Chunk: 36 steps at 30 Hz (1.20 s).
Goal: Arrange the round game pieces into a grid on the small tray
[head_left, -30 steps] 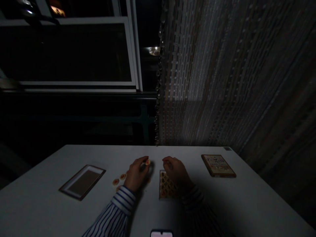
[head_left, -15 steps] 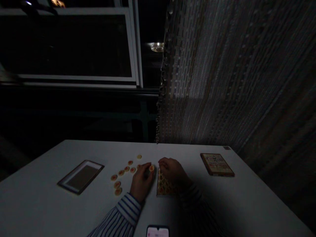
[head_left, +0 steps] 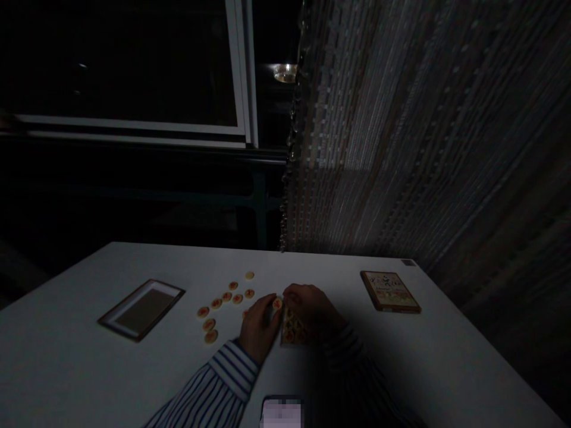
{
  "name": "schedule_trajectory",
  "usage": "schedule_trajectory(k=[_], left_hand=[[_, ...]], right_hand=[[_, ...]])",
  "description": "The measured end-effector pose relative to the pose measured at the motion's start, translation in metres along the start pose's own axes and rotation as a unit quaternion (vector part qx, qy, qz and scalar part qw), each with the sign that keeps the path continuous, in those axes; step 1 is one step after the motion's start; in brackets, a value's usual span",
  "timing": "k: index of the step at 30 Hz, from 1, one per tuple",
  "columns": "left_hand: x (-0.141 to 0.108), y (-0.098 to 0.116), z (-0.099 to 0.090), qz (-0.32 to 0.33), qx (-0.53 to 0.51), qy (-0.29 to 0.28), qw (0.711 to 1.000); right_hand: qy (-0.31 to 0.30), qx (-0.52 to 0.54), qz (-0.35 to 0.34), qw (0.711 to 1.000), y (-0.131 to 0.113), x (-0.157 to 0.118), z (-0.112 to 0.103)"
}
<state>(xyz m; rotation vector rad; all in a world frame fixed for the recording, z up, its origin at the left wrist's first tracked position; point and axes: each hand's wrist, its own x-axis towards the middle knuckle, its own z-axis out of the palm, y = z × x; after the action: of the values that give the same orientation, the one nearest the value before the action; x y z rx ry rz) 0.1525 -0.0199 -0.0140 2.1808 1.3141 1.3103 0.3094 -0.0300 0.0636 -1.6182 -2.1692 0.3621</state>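
Observation:
My left hand [head_left: 257, 331] pinches a round Chinese chess piece [head_left: 277, 304] with a red character, holding it between thumb and fingers at the left edge of a box of chess pieces [head_left: 292, 334]. Over that box, my right hand [head_left: 314, 308] is closed, its fingertips at the far left corner close to the held piece. Whatever those fingers hold is hidden, and the hand covers much of the box. Several loose chess pieces [head_left: 226, 296] with red marks lie left of my left hand. One farther piece [head_left: 249, 275] shows no clear character.
A shallow open box lid [head_left: 160, 315] lies on the white table [head_left: 66, 356] at left. On the right is a flat printed box [head_left: 390, 291]. A phone [head_left: 282, 415] sits at the near edge. Beyond the table hangs a string curtain [head_left: 357, 148].
The view has tipped slightly downward, so the window has moved up in the picture. My left hand has brought the held piece a little closer to my right fingertips.

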Motion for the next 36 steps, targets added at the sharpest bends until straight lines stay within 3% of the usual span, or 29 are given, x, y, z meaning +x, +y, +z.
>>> schedule_trajectory(k=[10, 17, 21, 26, 36], left_hand=[[-0.003, 0.004, 0.0, 0.016, 0.014, -0.004, 1.0], [-0.001, 0.006, 0.0, -0.003, -0.032, -0.014, 0.999], [-0.001, 0.007, 0.0, -0.064, -0.103, -0.031, 0.992], [0.001, 0.013, -0.003, -0.159, -0.217, -0.039, 0.962], [0.004, 0.013, -0.005, -0.25, -0.337, -0.028, 0.907]], right_hand=[[-0.024, 0.025, -0.005, 0.999, -0.006, -0.003, -0.002], [-0.039, 0.005, -0.024, 0.999, -0.004, -0.002, -0.001], [-0.049, -0.007, -0.029, 0.998, 0.003, -0.001, 0.0], [-0.056, -0.012, -0.016, 0.998, 0.005, 0.0, -0.002], [-0.072, -0.004, -0.022, 0.997, 0.005, -0.001, -0.002]])
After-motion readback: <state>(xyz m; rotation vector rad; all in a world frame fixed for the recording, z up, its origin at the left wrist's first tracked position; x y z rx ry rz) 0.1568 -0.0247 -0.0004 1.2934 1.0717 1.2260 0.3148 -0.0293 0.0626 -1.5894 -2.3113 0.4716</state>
